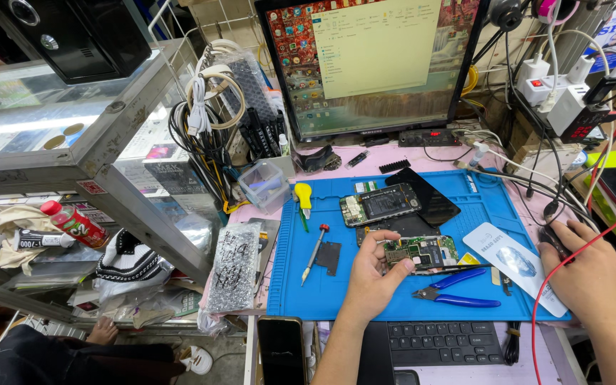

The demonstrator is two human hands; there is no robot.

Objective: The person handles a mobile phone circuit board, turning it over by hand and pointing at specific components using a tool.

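On the blue repair mat [479,214], near its front edge, our left hand [368,274] pinches a green phone circuit board [422,253], long axis left-right. Blue-handled pliers [458,292] lie just in front of the board. Our right hand [589,274], off the mat's right edge, closes over a black mouse [554,239].

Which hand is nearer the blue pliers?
Left. The left hand holds the circuit board just beside the blue pliers; the right hand rests farther off on the mouse.
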